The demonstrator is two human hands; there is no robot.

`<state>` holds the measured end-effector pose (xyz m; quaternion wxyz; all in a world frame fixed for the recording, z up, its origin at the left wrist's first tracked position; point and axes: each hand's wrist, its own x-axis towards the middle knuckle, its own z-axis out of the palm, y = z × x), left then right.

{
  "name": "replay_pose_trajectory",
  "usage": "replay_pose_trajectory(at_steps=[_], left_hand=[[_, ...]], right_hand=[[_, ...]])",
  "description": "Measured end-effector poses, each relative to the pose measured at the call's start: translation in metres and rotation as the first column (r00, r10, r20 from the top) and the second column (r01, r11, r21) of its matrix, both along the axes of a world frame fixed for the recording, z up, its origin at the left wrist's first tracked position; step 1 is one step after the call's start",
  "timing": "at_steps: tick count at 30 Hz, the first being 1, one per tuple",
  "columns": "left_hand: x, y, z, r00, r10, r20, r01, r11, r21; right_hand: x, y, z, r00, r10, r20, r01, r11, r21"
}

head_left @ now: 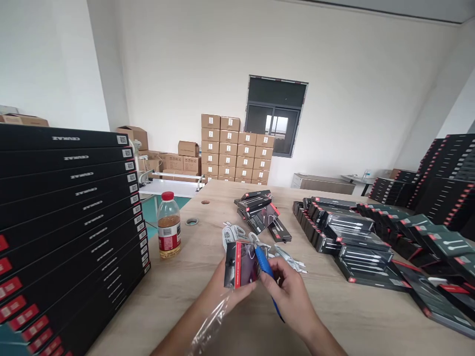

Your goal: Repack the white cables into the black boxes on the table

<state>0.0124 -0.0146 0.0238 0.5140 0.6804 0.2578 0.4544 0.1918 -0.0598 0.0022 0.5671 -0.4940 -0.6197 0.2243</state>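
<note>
My left hand [232, 294] grips a small dark cable package [245, 267] with a red stripe, tilted up over the near part of the table. In my right hand [287, 289] is a slim blue utility knife [263, 259], its upper end against the package's right edge; the blade cannot be made out. A strip of clear plastic film [211, 324] hangs over my left wrist. Just beyond my hands lie coiled white cables [233, 233], with more white cables [291, 257] to the right. Behind them is a loose pile of black cable boxes [260, 215].
A tall stack of black boxes [74, 198] rises at the left, beside a red-capped bottle [169, 225] and a tape roll [192, 222]. Rows of black packages [356, 242] cover the table's right side. Brown cartons [230, 148] stand by the far wall.
</note>
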Motion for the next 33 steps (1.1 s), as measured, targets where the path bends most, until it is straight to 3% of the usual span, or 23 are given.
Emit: replay_pose_trajectory(at_steps=[3, 6, 8, 11, 14, 17, 21, 25, 27, 31, 33], left_hand=[[0.005, -0.009, -0.006, 0.995, -0.098, -0.036, 0.1, 0.994, 0.048], [0.009, -0.007, -0.008, 0.994, -0.078, -0.078, 0.073, 0.995, -0.074], [0.008, -0.001, -0.007, 0.997, -0.074, -0.001, 0.073, 0.978, -0.198], [0.004, 0.009, -0.004, 0.961, -0.077, 0.267, 0.166, 0.93, -0.327], [0.002, 0.013, -0.002, 0.89, -0.043, 0.453, 0.261, 0.864, -0.43], [0.003, 0.011, 0.001, 0.862, -0.031, 0.506, 0.332, 0.789, -0.517], [0.003, 0.009, 0.01, 0.877, 0.003, 0.481, 0.334, 0.716, -0.614], [0.002, 0.011, 0.017, 0.881, -0.022, 0.473, 0.365, 0.668, -0.649], [0.002, 0.011, 0.018, 0.868, -0.012, 0.497, 0.384, 0.65, -0.656], [0.006, 0.009, 0.017, 0.847, -0.007, 0.532, 0.432, 0.591, -0.681], [0.007, 0.009, 0.014, 0.861, -0.007, 0.508, 0.421, 0.57, -0.705]], right_hand=[[0.012, 0.006, 0.006, 0.977, -0.183, -0.11, 0.188, 0.982, 0.032], [0.04, 0.011, 0.016, 0.908, -0.382, -0.171, 0.393, 0.919, 0.032], [0.065, 0.01, 0.018, 0.878, -0.472, -0.08, 0.474, 0.881, -0.003], [0.104, -0.001, 0.006, 0.799, -0.566, 0.201, 0.587, 0.808, -0.057], [0.135, -0.023, -0.018, 0.702, -0.514, 0.493, 0.65, 0.745, -0.149], [0.149, -0.053, -0.03, 0.584, -0.435, 0.685, 0.721, 0.667, -0.191], [0.144, -0.084, -0.026, 0.492, -0.273, 0.827, 0.753, 0.611, -0.246], [0.137, -0.09, -0.011, 0.435, -0.168, 0.885, 0.782, 0.557, -0.279], [0.129, -0.081, -0.002, 0.459, -0.195, 0.867, 0.759, 0.592, -0.269], [0.085, -0.037, 0.022, 0.686, -0.256, 0.681, 0.487, 0.857, -0.168], [0.052, -0.01, 0.03, 0.778, -0.266, 0.569, 0.358, 0.932, -0.053]])
